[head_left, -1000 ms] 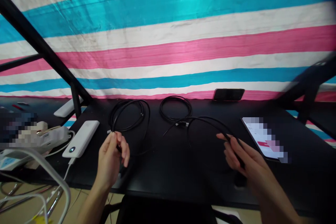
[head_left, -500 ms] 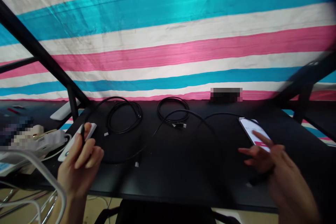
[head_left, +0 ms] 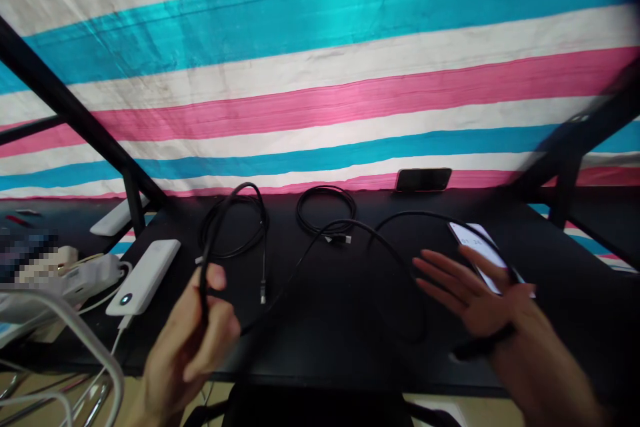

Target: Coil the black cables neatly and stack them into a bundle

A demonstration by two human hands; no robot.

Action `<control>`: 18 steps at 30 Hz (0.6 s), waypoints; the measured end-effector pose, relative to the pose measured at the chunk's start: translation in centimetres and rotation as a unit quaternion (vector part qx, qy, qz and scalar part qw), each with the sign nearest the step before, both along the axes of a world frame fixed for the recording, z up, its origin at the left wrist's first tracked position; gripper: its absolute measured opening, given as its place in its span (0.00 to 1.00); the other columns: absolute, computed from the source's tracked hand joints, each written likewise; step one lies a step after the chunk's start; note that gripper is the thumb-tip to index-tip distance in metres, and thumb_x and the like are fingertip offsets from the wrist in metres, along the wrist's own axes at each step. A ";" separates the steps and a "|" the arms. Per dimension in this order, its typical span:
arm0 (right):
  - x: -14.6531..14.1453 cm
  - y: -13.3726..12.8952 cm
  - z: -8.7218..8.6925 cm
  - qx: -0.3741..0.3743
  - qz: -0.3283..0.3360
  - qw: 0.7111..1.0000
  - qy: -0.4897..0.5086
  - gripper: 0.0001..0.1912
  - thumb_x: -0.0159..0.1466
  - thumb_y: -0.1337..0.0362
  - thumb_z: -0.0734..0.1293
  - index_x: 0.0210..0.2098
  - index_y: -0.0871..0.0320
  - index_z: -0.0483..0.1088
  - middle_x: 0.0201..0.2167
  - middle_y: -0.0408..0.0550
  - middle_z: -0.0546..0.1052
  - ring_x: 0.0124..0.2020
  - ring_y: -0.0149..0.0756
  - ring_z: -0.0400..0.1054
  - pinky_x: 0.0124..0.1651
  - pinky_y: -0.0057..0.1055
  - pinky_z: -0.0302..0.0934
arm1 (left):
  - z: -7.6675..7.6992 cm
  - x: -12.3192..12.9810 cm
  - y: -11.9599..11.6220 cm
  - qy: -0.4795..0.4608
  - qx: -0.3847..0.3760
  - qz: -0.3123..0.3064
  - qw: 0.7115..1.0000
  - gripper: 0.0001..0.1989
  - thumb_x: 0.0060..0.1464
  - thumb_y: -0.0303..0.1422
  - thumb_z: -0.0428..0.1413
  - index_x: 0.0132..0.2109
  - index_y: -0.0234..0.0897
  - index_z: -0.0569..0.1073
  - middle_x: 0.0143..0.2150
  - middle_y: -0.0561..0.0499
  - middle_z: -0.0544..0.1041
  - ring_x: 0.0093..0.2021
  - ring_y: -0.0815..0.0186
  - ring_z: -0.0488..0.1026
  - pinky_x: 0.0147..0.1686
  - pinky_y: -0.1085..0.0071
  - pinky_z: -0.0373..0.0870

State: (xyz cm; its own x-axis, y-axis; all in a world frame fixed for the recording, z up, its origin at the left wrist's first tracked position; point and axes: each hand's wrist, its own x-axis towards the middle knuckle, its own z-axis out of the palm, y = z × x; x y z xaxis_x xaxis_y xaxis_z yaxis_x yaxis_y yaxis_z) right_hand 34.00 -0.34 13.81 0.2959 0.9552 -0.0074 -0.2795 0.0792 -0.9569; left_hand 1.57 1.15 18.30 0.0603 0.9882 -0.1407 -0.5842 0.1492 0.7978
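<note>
A black cable (head_left: 214,230) is gripped in my left hand (head_left: 193,333), its fingers curled round it. From there the cable arches up and drops to a silver-tipped plug (head_left: 263,292). My right hand (head_left: 480,303) is turned palm up with several fingers stretched out. A length of black cable (head_left: 425,215) curves to the base of its thumb, where it seems pinched. A blurred dark plug (head_left: 480,345) sticks out below that palm. Partly behind this hand lies a phone (head_left: 473,235) with a lit white screen. Whether both hands hold one cable I cannot tell.
Two coiled black cables (head_left: 327,188) (head_left: 206,217) lie on the black table (head_left: 340,320). A white power bank (head_left: 145,277) sits at the left beside a power strip (head_left: 95,273). At the back, a dark phone (head_left: 423,179) leans on its side. Black frame bars (head_left: 95,140) rise at both sides.
My left hand has moved right and nearer with the cable, uncovering the power bank. My right hand has turned, spreading its fingers left of the phone. The view has shifted slightly.
</note>
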 end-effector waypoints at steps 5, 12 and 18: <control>-5.6 0.8 1.0 -0.007 0.127 0.991 0.045 0.26 0.67 0.46 0.55 0.60 0.49 0.60 0.49 0.56 0.76 0.45 0.45 0.74 0.42 0.42 0.71 | -1.0 3.3 -0.5 0.012 0.096 -0.251 0.963 0.12 0.60 0.47 0.49 0.37 0.45 0.67 0.13 0.63 0.51 0.13 0.77 0.42 0.15 0.80 0.41; -4.2 0.2 3.1 -0.073 0.107 0.991 -0.013 0.32 0.65 0.47 0.61 0.65 0.49 0.54 0.20 0.41 0.72 0.10 0.20 0.46 0.12 0.20 0.36 | -1.7 2.0 0.2 0.095 0.208 -0.221 0.948 0.10 0.63 0.43 0.47 0.43 0.45 0.67 0.31 0.53 0.72 0.16 0.80 0.58 0.17 0.80 0.52; -5.5 0.1 3.4 -0.024 0.168 0.982 -0.084 0.32 0.58 0.45 0.66 0.57 0.55 0.67 0.23 0.42 0.72 0.14 0.21 0.45 0.14 0.23 0.41 | -0.2 4.1 0.3 0.399 0.328 -0.236 0.823 0.10 0.63 0.34 0.47 0.38 0.40 0.73 0.30 0.50 0.75 0.24 0.70 0.70 0.23 0.75 0.62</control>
State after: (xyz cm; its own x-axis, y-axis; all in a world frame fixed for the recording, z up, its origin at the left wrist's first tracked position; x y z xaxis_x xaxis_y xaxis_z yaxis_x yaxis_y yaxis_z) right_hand 28.45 -0.27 17.24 -0.0343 0.9989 -0.0333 -0.1205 -0.0372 -0.9920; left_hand 5.66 1.46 18.05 0.6067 0.7599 0.2334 0.1640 -0.4070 0.8986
